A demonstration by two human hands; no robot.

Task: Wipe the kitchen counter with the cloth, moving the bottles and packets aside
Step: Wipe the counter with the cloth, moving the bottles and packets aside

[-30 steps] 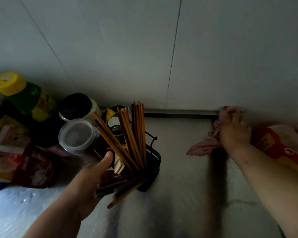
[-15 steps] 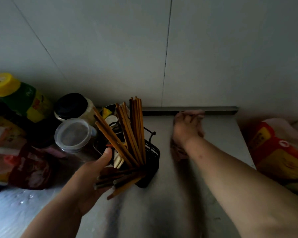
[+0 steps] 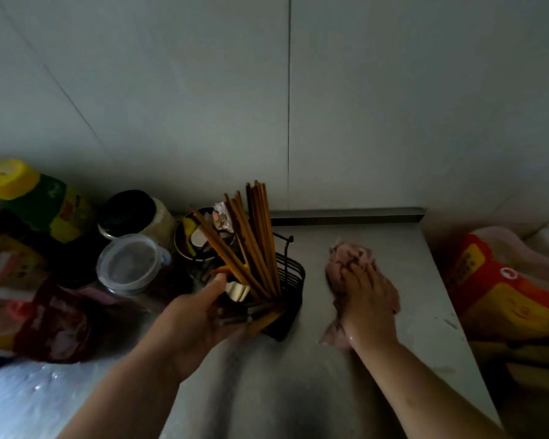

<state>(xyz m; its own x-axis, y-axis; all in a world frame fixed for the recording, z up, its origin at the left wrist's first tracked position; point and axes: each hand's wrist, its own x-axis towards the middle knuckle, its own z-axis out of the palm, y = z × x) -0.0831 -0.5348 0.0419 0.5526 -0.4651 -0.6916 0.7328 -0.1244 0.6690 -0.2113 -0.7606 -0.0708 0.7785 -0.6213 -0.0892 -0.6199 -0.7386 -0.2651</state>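
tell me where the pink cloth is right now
In the head view, the pink cloth lies on the steel counter right of centre, pressed under the right hand, just right of the black chopstick holder.

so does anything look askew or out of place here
The black chopstick holder looks tilted, gripped by the left hand, with its chopsticks fanned out unevenly. Nothing looks spilled.

A crumpled pink cloth (image 3: 349, 259) is lying bunched on the dull grey metal tabletop (image 3: 346, 384), with the right hand (image 3: 370, 299) pressing on it. A green plastic bottle with a yellow cap (image 3: 42, 201) is standing far left, behind a dark red foil packet (image 3: 54, 324). A red and yellow packet (image 3: 501, 299) is lying beyond the tabletop's right edge.
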